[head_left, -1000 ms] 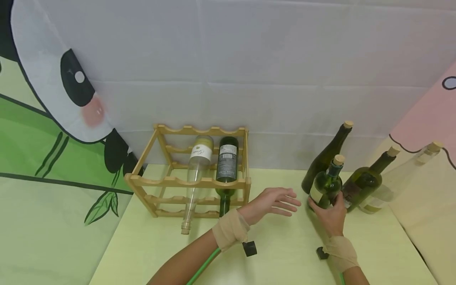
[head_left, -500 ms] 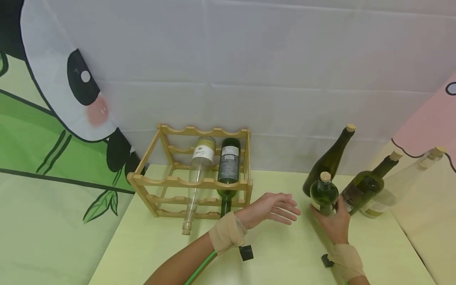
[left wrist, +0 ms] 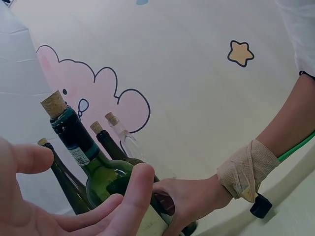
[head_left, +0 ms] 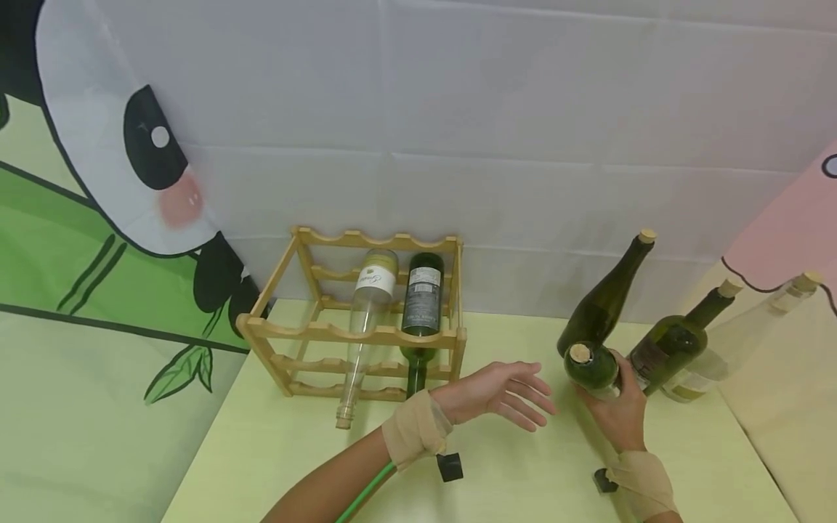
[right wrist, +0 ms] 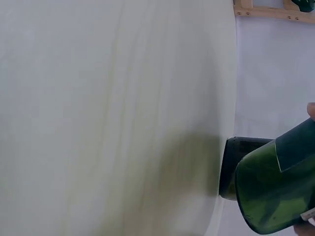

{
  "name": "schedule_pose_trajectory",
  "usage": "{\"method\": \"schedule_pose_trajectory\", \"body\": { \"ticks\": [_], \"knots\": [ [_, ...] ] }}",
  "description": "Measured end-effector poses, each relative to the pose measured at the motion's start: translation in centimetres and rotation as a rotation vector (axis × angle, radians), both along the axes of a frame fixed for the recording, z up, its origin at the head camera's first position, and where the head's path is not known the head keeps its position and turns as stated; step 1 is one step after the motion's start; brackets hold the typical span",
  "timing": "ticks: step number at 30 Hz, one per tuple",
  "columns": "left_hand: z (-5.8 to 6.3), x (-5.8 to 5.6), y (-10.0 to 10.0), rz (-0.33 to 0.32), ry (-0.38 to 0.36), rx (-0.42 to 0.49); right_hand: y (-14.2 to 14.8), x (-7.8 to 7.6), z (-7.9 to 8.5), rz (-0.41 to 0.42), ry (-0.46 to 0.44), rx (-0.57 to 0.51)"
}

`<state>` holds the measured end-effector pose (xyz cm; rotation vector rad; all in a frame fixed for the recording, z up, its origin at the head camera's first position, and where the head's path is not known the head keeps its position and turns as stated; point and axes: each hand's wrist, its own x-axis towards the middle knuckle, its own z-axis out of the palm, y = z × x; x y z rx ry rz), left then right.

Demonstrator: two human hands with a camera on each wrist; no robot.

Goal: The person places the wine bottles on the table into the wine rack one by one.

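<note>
My right hand (head_left: 620,420) grips a corked green wine bottle (head_left: 593,376) low on its body. The bottle tips so its cork points up toward the head camera. In the right wrist view the base of this green bottle (right wrist: 266,196) shows, close over the table. Left of it, my left hand (head_left: 500,396) hovers with fingers extended and spread, holding nothing. In the left wrist view, the left fingers overlap the bottle, whose cork (left wrist: 53,104) and neck lean up left. Behind the held bottle stands a tall dark green bottle (head_left: 601,301).
A wooden wine rack (head_left: 314,333) stands left, carrying a clear bottle (head_left: 374,290) and a dark green bottle (head_left: 421,301), necks forward. Right of the right hand stand another green bottle (head_left: 670,345) and a clear bottle (head_left: 739,338). A fabric backdrop (head_left: 510,196) hangs behind the table.
The bottle in my right hand has tilted, its cork coming down and left toward the head camera. The left hand has stayed nearly in place, its fingers slightly lower.
</note>
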<state>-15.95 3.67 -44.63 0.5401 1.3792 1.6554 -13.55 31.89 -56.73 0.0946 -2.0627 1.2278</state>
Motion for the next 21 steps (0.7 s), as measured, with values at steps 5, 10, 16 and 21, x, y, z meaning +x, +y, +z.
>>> {"method": "schedule_pose_trajectory", "body": {
  "ticks": [5, 10, 16, 21],
  "knots": [
    [0.2, 0.2, 0.0, -0.052, -0.021, -0.007, -0.1, 0.3, 1.0, 0.076, 0.04, 0.046],
    [0.4, 0.4, 0.1, -0.084, -0.028, -0.022, 1.4, -0.6, -0.8, 0.097, 0.024, 0.105],
    [0.7, 0.6, -0.1, -0.172, -0.099, -0.013, 0.8, -0.2, 0.3, 0.153, 0.04, 0.107],
    [0.5, 0.7, -0.3, -0.256, -0.128, 0.011, 0.7, -0.2, 1.2, 0.201, 0.13, 0.166]
  ]
}}
